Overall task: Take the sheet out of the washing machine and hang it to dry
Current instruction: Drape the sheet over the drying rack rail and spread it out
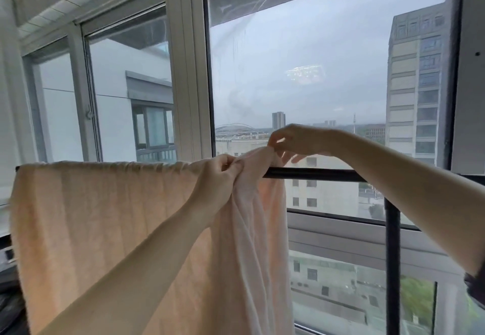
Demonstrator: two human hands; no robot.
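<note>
Peach-coloured soft cloth was pinched at the top by both hands. The left hand was curled on a bunched fold of the peach-coloured cotton sheet, right where the cloth went over the black metal rail of the drying rack. The right hand was held a little higher and further right, with its thumb and fingertips closed on the raised corner of the same fold, above the rail.

From these hands the sheet was spread to the left along the rail, hanging flat and wide, while the part under the hands was gathered into a narrow twisted bundle. The long axis of the rail ran left to right, and its bare part lay on the right, beyond the right hand. The right hand was therefore judged to be nearer for drawing the gathered cloth along the rail.

The far side of the sheet was hidden behind the front layer, and its lower edge was cut off. The black upright post of the rack was seen only partly. The washing machine was not in view.
</note>
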